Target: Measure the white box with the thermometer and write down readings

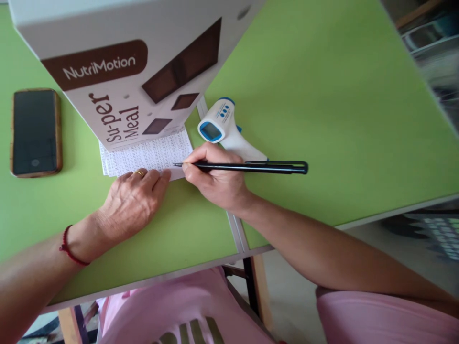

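A black pen [254,167] is pinched between the thumb and fingers of my right hand [218,174], its tip at the right part of a sheet of paper [150,153]. Rows of small handwriting cover much of the sheet, and more paper edges show beneath it. My left hand [132,198] rests on the sheet's near edge, fingers bent and pressing down, a ring on one finger. A white box [125,86] marked NutriMotion stands over the far part of the paper and hides it. Just beyond my right hand lies a white and blue infrared thermometer [229,129], partly covered by that hand.
A smartphone [36,131] in a brown case lies at the left, screen dark. Green tabletop [340,110] stretches to the right, with a metal seam [234,229] running near my right wrist. Shelves or stacked items [437,57] are blurred beyond the table's right edge.
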`<state>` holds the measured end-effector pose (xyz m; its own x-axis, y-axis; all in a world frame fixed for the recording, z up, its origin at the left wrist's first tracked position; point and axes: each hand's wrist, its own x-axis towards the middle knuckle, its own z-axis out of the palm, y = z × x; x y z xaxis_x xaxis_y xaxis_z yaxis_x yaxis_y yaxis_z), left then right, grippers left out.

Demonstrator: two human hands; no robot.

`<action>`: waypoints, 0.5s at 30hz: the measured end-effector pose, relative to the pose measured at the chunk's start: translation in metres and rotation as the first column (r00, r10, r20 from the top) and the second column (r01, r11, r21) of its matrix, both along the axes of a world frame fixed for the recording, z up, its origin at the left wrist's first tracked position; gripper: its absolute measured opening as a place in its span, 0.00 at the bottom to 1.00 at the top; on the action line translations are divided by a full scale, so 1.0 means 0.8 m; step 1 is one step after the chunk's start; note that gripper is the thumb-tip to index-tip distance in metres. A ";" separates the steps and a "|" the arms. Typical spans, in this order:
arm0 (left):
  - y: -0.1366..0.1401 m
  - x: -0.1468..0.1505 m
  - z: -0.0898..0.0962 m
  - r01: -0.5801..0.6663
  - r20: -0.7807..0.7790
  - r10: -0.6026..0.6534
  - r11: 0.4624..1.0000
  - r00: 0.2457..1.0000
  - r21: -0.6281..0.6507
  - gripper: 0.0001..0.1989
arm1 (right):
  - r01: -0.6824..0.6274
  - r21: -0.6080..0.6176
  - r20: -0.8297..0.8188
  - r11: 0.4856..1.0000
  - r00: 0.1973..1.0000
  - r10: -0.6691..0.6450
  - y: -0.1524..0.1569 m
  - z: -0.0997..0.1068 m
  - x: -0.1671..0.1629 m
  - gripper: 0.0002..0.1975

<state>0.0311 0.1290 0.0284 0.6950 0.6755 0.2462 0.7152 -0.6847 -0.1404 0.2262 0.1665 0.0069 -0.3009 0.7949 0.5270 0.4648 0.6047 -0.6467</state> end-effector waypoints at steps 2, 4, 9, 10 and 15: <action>0.000 -0.001 0.000 -0.001 -0.003 0.001 1.000 1.000 -0.007 0.11 | -0.005 0.000 -0.004 1.000 1.000 0.005 0.000 -0.001 0.000 0.07; 0.000 -0.001 0.000 -0.009 -0.013 0.008 1.000 1.000 -0.028 0.11 | -0.006 -0.009 0.005 1.000 1.000 0.006 0.001 -0.001 0.001 0.06; 0.000 0.002 -0.001 -0.034 -0.028 0.032 0.998 0.999 -0.059 0.12 | -0.021 -0.001 0.025 1.000 0.999 0.021 -0.002 0.000 0.002 0.06; 0.000 0.002 0.000 -0.030 -0.010 0.030 0.998 1.000 -0.062 0.12 | -0.038 0.025 0.031 0.999 0.999 0.037 -0.003 0.000 0.003 0.05; 0.004 -0.020 0.012 0.033 0.480 -0.008 0.998 0.877 -0.045 0.07 | -0.162 0.239 0.254 0.957 0.962 0.099 -0.008 -0.008 0.003 0.06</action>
<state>0.0153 0.1322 0.0379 0.5144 0.6825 0.5192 0.6718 -0.6970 0.2507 0.2284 0.1601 0.0008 -0.5340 0.5883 0.6072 0.4912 0.8004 -0.3436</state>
